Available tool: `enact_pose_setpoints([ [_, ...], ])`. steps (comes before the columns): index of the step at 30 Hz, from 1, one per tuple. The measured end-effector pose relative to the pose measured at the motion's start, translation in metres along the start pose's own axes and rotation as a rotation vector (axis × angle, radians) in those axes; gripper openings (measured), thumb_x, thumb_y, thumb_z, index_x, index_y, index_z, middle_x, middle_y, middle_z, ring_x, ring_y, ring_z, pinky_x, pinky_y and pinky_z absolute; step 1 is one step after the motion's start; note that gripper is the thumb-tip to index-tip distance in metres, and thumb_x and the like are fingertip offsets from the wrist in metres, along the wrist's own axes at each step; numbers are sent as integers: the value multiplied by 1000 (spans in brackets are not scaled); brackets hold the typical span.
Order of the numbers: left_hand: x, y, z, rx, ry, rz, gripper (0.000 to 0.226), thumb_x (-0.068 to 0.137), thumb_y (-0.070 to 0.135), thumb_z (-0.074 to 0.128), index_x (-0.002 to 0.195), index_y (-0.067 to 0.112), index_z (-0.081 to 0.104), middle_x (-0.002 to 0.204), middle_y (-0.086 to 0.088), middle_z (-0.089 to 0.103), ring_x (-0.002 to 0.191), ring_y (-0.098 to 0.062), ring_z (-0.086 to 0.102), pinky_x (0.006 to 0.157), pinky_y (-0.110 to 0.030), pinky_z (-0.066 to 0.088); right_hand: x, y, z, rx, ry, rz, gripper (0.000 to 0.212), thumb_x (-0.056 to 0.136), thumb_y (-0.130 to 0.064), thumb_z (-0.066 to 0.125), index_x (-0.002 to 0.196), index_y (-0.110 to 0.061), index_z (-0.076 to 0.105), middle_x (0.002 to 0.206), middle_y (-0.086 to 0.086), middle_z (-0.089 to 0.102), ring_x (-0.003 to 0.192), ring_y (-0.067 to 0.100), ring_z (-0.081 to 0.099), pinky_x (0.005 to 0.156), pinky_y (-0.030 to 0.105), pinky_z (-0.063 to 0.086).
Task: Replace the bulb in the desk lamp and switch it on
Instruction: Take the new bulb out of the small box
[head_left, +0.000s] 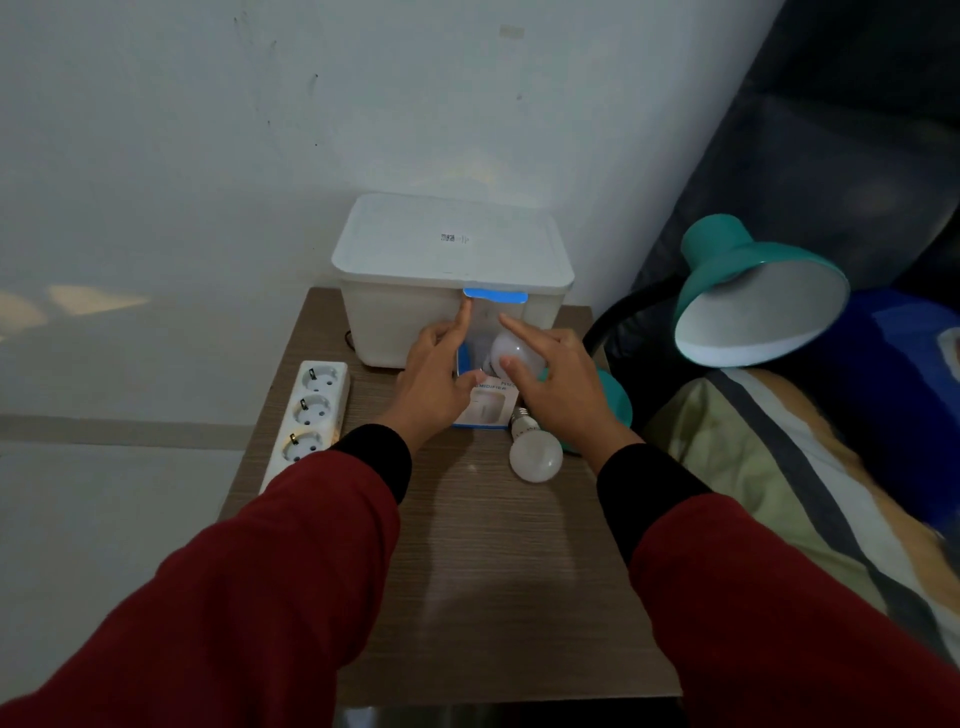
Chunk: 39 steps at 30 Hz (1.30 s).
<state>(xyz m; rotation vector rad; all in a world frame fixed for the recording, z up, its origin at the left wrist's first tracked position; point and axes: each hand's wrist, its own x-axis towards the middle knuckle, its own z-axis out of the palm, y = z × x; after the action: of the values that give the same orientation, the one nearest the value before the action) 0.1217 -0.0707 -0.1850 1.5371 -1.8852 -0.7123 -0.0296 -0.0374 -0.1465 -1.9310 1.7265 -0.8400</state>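
Note:
A teal desk lamp has its shade (758, 306) tilted toward me at the right, with no bulb showing inside. Its teal base (618, 402) stands at the table's right edge, behind my right hand. My right hand (563, 389) grips a white bulb (511, 351) between index finger and thumb, just in front of the white storage box (452, 244). A second white bulb (535, 452) lies on its side on the table, near my right wrist. My left hand (434, 376) holds nothing; its index finger points up and touches the box's blue latch (496, 297).
A small white and blue carton (485, 413) lies between my hands. A white power strip (311, 415) runs along the left edge of the wooden table (493, 597). A bed with blankets (779, 493) is at the right. A wall stands behind.

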Motion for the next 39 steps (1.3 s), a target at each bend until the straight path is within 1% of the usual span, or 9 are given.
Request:
enact_pose_setpoints([
  [3, -1, 1, 0, 8, 18, -8, 89, 89, 24, 62, 148, 41, -2, 141, -6, 34, 129, -19, 38, 104, -39, 40, -5, 2, -4, 49, 44, 32, 42, 96, -26, 50, 137, -34, 47, 127, 11, 44, 102, 5, 38, 87, 11, 31],
  [6, -4, 4, -1, 7, 49, -26, 90, 86, 24, 65, 147, 43, 1, 139, -7, 37, 127, -21, 40, 104, -43, 40, -11, -2, -6, 146, 133, 103, 37, 95, -28, 51, 132, -29, 51, 129, 11, 48, 104, 8, 42, 82, 3, 31],
  [9, -10, 11, -1, 2, 102, -39, 87, 86, 21, 66, 149, 37, 8, 137, -8, 38, 122, -21, 45, 99, -32, 38, -19, -8, -8, 269, 277, 151, 39, 86, -35, 63, 121, -23, 51, 119, 6, 53, 105, 17, 52, 85, 23, 42],
  [13, -21, 18, 1, -68, 212, -76, 70, 83, 17, 70, 143, 22, 35, 137, -7, 40, 124, -19, 45, 94, -19, 31, -25, -15, -16, 295, 424, 163, 43, 85, -30, 66, 120, -14, 47, 112, -1, 50, 102, 15, 50, 82, 25, 40],
  [16, -26, 23, 1, -94, 321, -98, 54, 78, 23, 75, 124, 12, 49, 126, -7, 48, 108, -13, 49, 86, -19, 36, -27, -17, -16, 339, 436, 186, 49, 88, -33, 62, 131, -20, 44, 122, 1, 48, 107, 15, 50, 88, 27, 45],
  [19, -25, 29, -4, -87, 410, -84, 46, 80, 27, 72, 115, 9, 48, 117, -6, 51, 97, -9, 44, 80, -20, 35, -26, -18, -12, 383, 469, 241, 40, 83, -45, 59, 119, -30, 49, 118, 5, 53, 105, 25, 57, 87, 46, 54],
  [23, -22, 29, -8, 32, 300, 26, 31, 86, 21, 65, 116, 17, 57, 121, -4, 54, 112, -17, 51, 88, -21, 36, -24, -19, -10, 410, 484, 309, 31, 77, -56, 54, 101, -39, 44, 111, 8, 59, 96, 28, 63, 80, 48, 56],
  [33, -22, 19, -3, 109, 206, 17, 20, 88, 17, 63, 107, 14, 69, 119, -8, 61, 115, -22, 51, 96, -28, 40, -15, -14, -3, 411, 456, 317, 40, 86, -45, 58, 115, -21, 48, 112, 9, 58, 99, 29, 61, 84, 48, 55],
  [39, -21, 8, -3, 315, 211, 176, 22, 88, 19, 62, 109, 18, 70, 112, -5, 66, 108, -23, 54, 86, -33, 42, -11, -12, -2, 377, 455, 304, 39, 90, -35, 59, 120, -12, 49, 110, 2, 52, 100, 18, 54, 86, 31, 49],
])
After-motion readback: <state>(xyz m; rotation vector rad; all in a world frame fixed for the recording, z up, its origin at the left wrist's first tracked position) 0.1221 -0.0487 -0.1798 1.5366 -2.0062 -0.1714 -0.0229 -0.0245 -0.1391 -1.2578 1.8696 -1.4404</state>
